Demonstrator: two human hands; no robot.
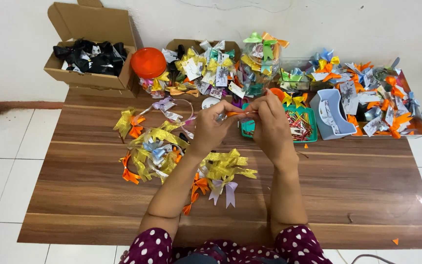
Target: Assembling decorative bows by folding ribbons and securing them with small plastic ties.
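The fingers (pixel 221 113) of both hands meet above the middle of the tabletop (pixel 367 195), pressed together on a thin orange ribbon strip (pixel 240 113) that runs level between them. The left hand (pixel 210 129) pinches its left end, the right hand (pixel 269 124) its right end, fingertips nearly touching. The strip is held up off the wood, just in front of the far row of containers.

Right behind the hands sits a small teal tray (pixel 310 128) of short coloured pieces, partly hidden by the right hand. Beside it to the right stands a pale blue holder (pixel 335 115), then a wide tray of orange, blue and silver bows (pixel 382 95). Farther back, a clear jar (pixel 260 63) topped with a green and orange bow, an open cardboard box of yellow and silver bows (pixel 201 68), an orange lid (pixel 148 62), and at far left a cardboard box of black bows (pixel 91 56).

On the near left, under and beside the left forearm, lies a loose heap of gold, orange and lilac bows (pixel 157 151), with a lilac bow (pixel 224 188) nearest the person. Polka-dot sleeves (pixel 299 247) show at the near edge.
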